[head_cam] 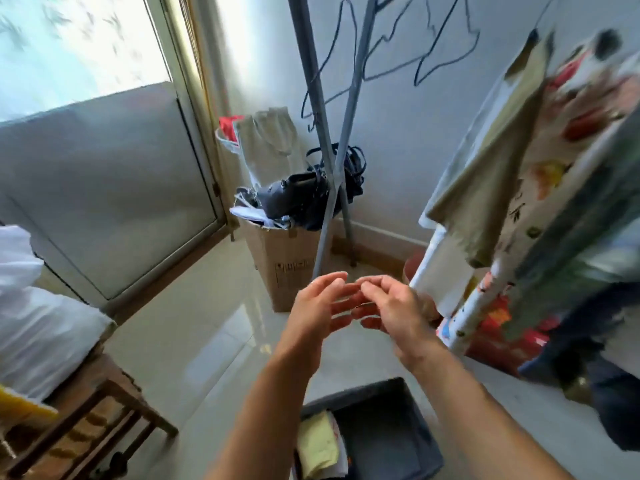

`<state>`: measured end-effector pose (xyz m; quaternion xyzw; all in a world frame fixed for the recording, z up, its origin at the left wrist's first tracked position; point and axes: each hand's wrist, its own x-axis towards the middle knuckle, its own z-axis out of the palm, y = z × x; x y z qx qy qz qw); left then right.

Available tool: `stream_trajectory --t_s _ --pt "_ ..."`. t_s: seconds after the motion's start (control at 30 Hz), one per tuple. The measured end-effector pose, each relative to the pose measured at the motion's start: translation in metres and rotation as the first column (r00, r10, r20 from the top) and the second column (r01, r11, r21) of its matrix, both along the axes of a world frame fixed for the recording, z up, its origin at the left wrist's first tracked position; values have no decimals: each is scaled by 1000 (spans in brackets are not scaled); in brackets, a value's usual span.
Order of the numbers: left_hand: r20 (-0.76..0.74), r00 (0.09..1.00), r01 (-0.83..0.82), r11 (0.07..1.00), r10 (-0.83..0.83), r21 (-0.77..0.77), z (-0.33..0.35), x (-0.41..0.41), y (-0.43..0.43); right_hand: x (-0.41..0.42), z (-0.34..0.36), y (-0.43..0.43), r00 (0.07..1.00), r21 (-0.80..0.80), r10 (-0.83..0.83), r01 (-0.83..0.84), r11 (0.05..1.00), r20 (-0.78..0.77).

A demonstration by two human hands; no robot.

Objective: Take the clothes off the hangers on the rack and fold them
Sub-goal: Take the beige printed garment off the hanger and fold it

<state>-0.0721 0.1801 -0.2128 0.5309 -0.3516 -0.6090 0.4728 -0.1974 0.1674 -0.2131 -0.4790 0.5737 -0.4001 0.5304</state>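
Your two hands are in the middle of the frame, raised in front of you above the pale tiled floor (207, 323). Your left hand (320, 306) is open, the fingers are relaxed and a little bent, and it holds nothing. Your right hand (398, 308) is also loosely open and empty. Its fingertips are very near to the fingertips of the left hand; I cannot tell if they touch.

The clothes (502, 150) hang at the right side of the frame, well blurred. One beige piece is in front, with patterned and dark pieces behind it. Neither hand touches them.

The grey poles of the rack (310, 64) stand in the upper middle and cross each other. Thin wire hangers (394, 68) hang empty at the top, to the right of the poles.

Behind the poles, in the corner, stands a cardboard box (280, 268) with a dark bag (298, 199) on top of it.

At the bottom of the frame, between your forearms, is a dark bin (391, 438). A yellow cloth (317, 445) lies in its left part.

At the lower left stands a wooden bench (114, 400), and a white bag (38, 334) rests on it. A bright window (69, 39) fills the upper left.
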Motion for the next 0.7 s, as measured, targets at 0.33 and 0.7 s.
stream_trajectory --t_s 0.33,0.7 --pt "-59 994 74 954 -95 -290 115 -32 -5 -34 124 16 992 -316 -32 70 946 121" --pt "-30 993 103 949 -117 -297 133 -39 4 -98 208 -59 888 -633 -460 340 695 -27"
